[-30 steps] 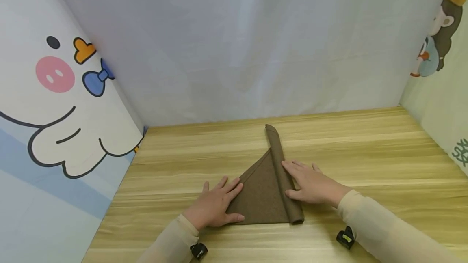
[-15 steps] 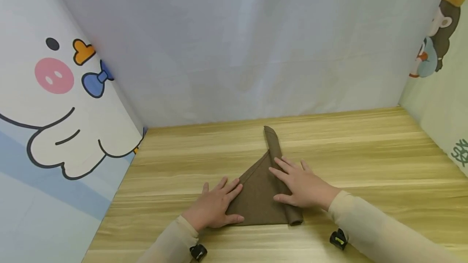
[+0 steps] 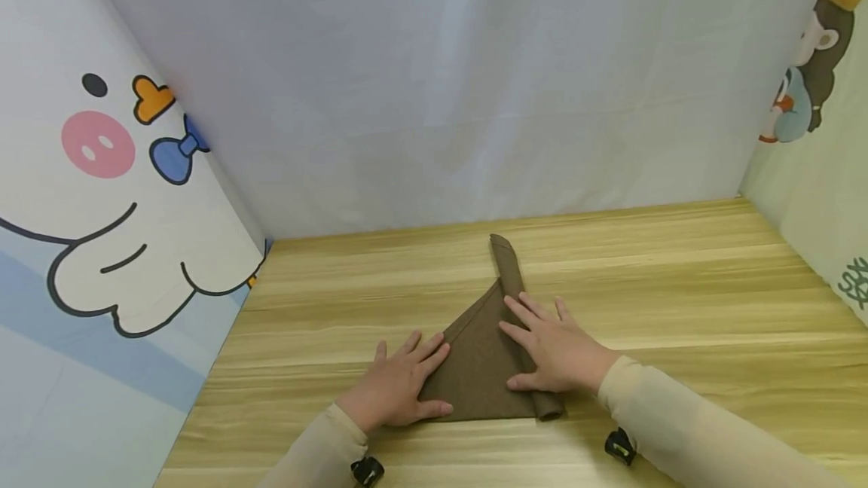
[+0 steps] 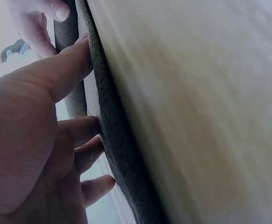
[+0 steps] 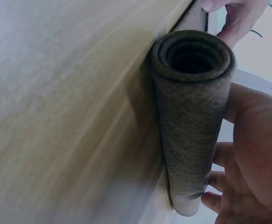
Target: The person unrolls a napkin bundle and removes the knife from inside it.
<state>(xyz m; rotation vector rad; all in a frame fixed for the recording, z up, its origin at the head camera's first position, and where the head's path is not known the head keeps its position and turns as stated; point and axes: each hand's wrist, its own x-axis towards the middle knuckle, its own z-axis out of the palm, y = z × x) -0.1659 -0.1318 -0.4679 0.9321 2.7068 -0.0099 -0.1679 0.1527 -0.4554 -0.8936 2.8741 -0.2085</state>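
A brown cloth [image 3: 468, 375], seemingly thick, lies on the table, its right side wound into a long roll [image 3: 510, 266]. My left hand [image 3: 400, 386] rests with spread fingers on the flat part near its left edge. Over the roll lies my right hand [image 3: 559, 349], fingers extended and their tips reaching the flat part beside it. In the right wrist view, the roll's near end [image 5: 192, 58] shows several wound layers around a hollow middle. The left wrist view shows the cloth's edge [image 4: 112, 121] under my left fingertips.
The wood-grain table [image 3: 678, 277] meets a pale grey curtain-like backdrop [image 3: 434, 96] at its far edge. A panel with a cartoon bird [image 3: 102, 247] stands at the left, and another printed panel [image 3: 814, 164] at the right. Small black devices [image 3: 368, 471] hang at both wrists.
My right hand has moved left from the roll's right side to lie across its top, with a slight drop toward me. The left hand stays in place, and the roll has barely shifted.
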